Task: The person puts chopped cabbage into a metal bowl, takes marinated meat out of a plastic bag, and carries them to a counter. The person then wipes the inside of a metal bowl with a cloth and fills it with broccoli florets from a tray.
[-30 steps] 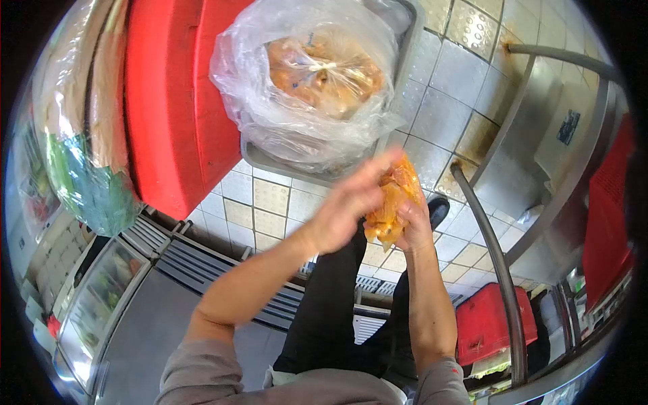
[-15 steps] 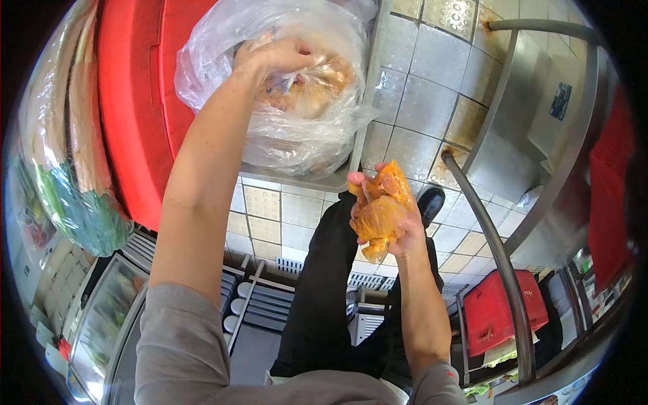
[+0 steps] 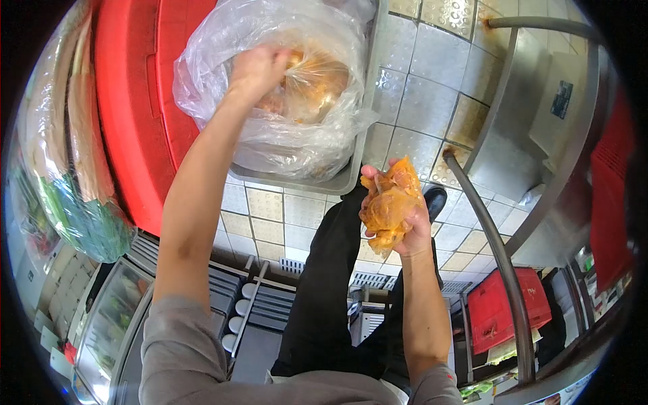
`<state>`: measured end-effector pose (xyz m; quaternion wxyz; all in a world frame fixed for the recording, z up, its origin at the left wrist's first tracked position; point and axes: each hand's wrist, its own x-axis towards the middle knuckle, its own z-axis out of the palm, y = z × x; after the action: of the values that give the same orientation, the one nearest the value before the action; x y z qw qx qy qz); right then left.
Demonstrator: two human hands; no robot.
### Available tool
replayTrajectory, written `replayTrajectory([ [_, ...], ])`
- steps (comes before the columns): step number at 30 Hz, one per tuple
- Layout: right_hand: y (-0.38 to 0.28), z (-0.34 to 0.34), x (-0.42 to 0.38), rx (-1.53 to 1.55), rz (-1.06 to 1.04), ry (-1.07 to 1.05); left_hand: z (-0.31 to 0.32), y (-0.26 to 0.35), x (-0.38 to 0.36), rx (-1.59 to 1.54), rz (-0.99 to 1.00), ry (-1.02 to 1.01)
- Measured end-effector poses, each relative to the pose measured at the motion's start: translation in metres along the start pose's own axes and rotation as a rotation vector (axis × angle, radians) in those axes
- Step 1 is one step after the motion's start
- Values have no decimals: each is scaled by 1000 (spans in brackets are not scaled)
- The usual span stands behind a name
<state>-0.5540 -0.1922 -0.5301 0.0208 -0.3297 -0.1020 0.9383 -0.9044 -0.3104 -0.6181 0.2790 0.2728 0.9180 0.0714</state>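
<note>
My right hand (image 3: 417,226) is closed around a clump of raw, orange-yellow marinated meat (image 3: 388,206), which looks like chicken, held up above the floor. Farther forward, my left hand (image 3: 258,71) pinches a clear plastic bag, its fingers bent over the film. Stretch creases run from those fingers across the inner bag (image 3: 314,81), where more orange meat shows through. A larger, loose clear plastic bag (image 3: 297,145) surrounds it, bunched inside a metal tray (image 3: 324,183). The tips of my left fingers are partly hidden.
Left of the tray stands a red lidded box (image 3: 128,101), with wrapped leeks or large scallions (image 3: 74,155) beside it. A metal pipe rail (image 3: 496,250) curves along the right, near a steel counter (image 3: 516,128) and a red crate (image 3: 507,310). Tiled floor (image 3: 432,61) shows between.
My left hand has shifted slightly left, drawing the plastic with it and stretching the film. My right hand, still holding the meat, has moved a little to the right.
</note>
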Motion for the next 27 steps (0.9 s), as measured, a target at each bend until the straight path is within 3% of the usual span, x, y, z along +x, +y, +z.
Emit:
replayTrajectory([
  [2, -7, 3, 1, -27, -21, -9, -27, 1, -34, 1, -8, 209],
  [3, -8, 3, 2, -24, -22, -15, -42, 4, -50, 7, -8, 212],
  [5, -10, 2, 5, -26, -60, 28, -65, 11, -80, -444, 91, 290],
  [9, -3, 4, 17, 90, -96, 29, -80, 30, -127, -746, 34, 234],
  [11, 1, 13, 25, 40, -90, 49, -77, 64, -137, -1578, 249, 306],
  [13, 6, 19, 30, -8, -86, 83, -70, 83, -150, -1704, 208, 227],
  [15, 13, 23, 38, 32, -101, 70, -52, 88, -159, -1979, 234, -44],
  [17, 11, 33, 38, -9, -95, 56, -31, 104, -173, -1897, 203, -13],
  [19, 9, 39, 35, -100, -118, -32, -17, 137, -189, -1309, -77, 184],
  [21, 11, 38, 35, -120, -114, -85, 6, 147, -192, -868, 196, 347],
  [23, 10, 33, 30, -242, -95, -62, 20, 157, -204, -543, 232, 275],
  [24, 6, 27, 27, -203, -37, -42, 17, 161, -208, -537, 234, 281],
  [27, -2, 21, 10, -51, -23, -7, 5, 162, -207, -1337, 142, 76],
])
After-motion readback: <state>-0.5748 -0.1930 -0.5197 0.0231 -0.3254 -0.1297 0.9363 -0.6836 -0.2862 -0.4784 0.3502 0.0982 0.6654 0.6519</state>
